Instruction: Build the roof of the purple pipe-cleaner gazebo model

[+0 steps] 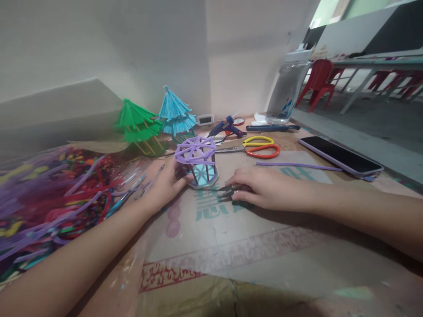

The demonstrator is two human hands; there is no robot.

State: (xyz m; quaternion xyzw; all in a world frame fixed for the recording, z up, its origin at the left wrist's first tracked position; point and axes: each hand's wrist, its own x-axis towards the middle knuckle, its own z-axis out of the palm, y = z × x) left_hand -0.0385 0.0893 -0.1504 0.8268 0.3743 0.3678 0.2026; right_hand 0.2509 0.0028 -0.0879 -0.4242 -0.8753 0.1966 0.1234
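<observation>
A small pavilion frame with a purple spoked top, dark posts and a light blue octagonal base stands on the cardboard-covered table. My left hand is at its left side, fingers curled round the base's edge and partly hidden behind it. Just right of the frame, my right hand is closed on dark pliers, whose tips point left toward the base. Behind the frame stand a green tiered pavilion and a blue one.
Scissors, a glue gun, a cutter and a water bottle lie or stand behind. A phone and a purple strip are at the right. Colourful pipe cleaners pile up at the left.
</observation>
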